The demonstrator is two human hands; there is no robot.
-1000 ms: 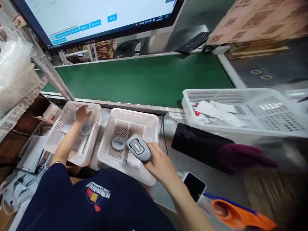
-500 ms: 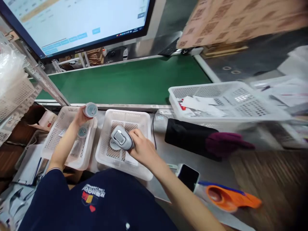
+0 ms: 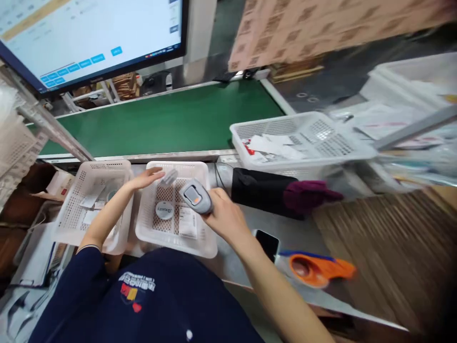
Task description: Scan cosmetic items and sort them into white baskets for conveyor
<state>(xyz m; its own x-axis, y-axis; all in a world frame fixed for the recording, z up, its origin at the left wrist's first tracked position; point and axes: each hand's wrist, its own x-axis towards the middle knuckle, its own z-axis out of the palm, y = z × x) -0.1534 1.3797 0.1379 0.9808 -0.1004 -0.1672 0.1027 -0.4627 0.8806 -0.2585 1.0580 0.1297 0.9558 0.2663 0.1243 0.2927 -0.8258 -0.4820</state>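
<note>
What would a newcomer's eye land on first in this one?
Probably the long green belt across the upper half, with the large monitor above it at upper left. Next, the grey scanner in the right grip, over the middle white basket. The bright orange tool at lower right also stands out.

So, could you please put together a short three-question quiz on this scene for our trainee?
1. Which of the person's hands holds the gray handheld scanner?
2. True or false: the left hand holds a blurred clear item over the white basket in which the round white container lies.
3. Fill in the blank: on the workbench, the orange tape dispenser lies beside a ____ with a dark screen.

Key:
1. The right hand.
2. True.
3. Smartphone.
</note>
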